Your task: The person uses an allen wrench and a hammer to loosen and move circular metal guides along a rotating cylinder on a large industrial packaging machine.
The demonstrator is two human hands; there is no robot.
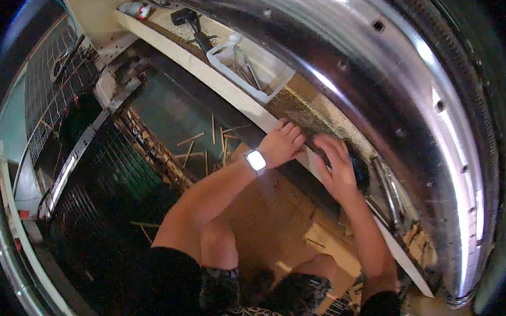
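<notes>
While the left hand [282, 144] lays its bent fingers over the inner edge of the pale rail [200, 72], the right hand [337, 167] arches just beside it, fingers curved and thumb apart, leaving a partly open gap. No object shows in that gap, and whether the left fingertips pinch anything small I cannot tell. The rail runs slantwise between the person and the big metal ring [371, 85]; both hands are around the middle of its length.

To work well here, I would brace the left palm on the rail's edge and leave the finer fingering to the right hand, its knuckles well clear of the ring. The smartwatch [255, 161] could knock the rail, so a raised wrist seems wise. Toward the ledge's upper end sits a white plastic tray [275, 68] of metal tools; metal rods [389, 195] lie toward its lower end, near the right forearm.
</notes>
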